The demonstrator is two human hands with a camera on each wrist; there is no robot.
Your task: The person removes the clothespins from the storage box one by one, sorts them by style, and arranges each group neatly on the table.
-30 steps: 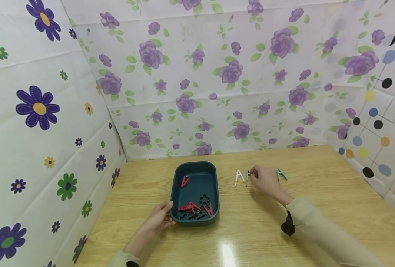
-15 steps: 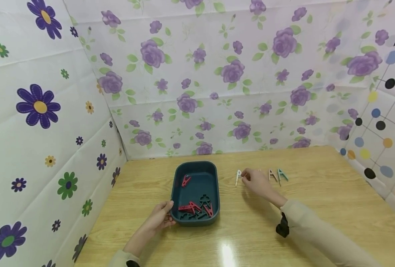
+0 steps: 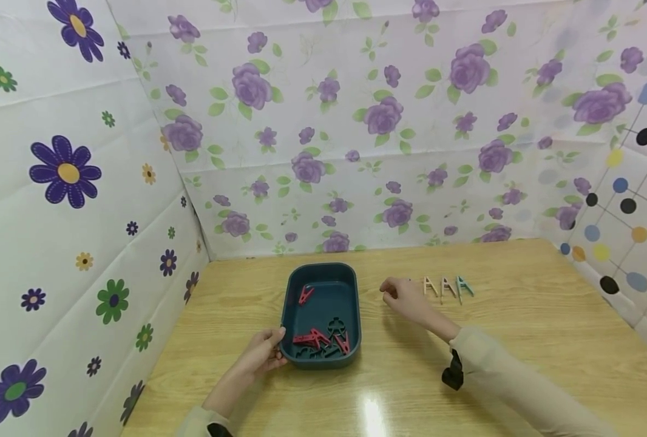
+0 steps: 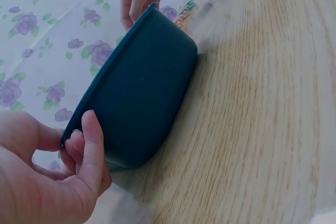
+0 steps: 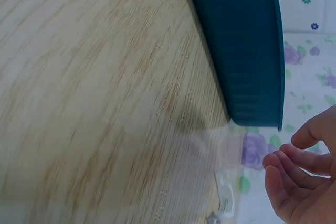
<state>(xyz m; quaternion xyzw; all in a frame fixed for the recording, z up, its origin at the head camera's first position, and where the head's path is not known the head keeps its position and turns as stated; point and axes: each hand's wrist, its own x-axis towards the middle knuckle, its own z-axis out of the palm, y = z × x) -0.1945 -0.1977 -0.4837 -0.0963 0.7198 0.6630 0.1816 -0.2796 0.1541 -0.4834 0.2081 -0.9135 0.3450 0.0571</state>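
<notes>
left hand (image 3: 260,352): pinching bin (image 3: 325,303) rim, bin's near-left corner
right hand (image 3: 408,300): right of bin, fingers loosely curled, narrow thumb gap, no grip seen
white clothespin (image 5: 227,195): right of bin, near right hand
teal clothespin (image 3: 464,289): farther right of bin, end of row
red clothespins (image 3: 318,337): inside bin
step: probably handling row, bin steadied
next move: likely needs careful pinch
writing: none readable

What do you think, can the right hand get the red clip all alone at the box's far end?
Probably yes: the box is open on top, nothing covers that red clip, and the right hand looks empty. It would just move left and dip in.
</notes>
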